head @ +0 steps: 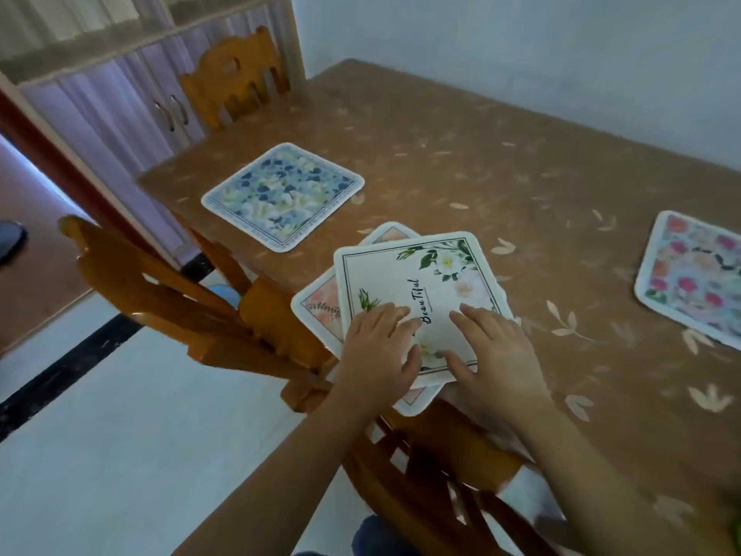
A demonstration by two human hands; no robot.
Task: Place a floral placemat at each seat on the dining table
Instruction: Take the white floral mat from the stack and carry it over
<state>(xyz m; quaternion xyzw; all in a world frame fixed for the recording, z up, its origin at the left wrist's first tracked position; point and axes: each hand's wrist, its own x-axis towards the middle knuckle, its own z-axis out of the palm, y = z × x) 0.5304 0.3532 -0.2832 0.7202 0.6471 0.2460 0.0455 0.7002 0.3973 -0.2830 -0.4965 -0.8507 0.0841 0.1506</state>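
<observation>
From the head view, both hands lay on a white mat (421, 286) printed with green leaves, pale flowers and the word "Beautiful". The left hand (377, 347) rested flat on its near left part, fingers straight and thumb spread, gripping nothing. The right hand (497, 355) rested flat on its near right part in the same way, fingers straight and slightly apart, thumb out to the side.

The white mat sat at the near edge of the table (481, 154), turned at an angle on top of a peach mat (320, 302), whose corners showed to the left, behind and at the near side. A blue mat (282, 194) lay alone near the table's far left corner, in front of a far chair (232, 74). A pink mat (693, 278) lay at the right, partly cut off by the frame's edge.

A second chair (160, 282) stood at the left of the stacked mats, and a third chair (441, 455) stood below the arms. A cabinet (120, 114) with handles stood behind the table at the left.
</observation>
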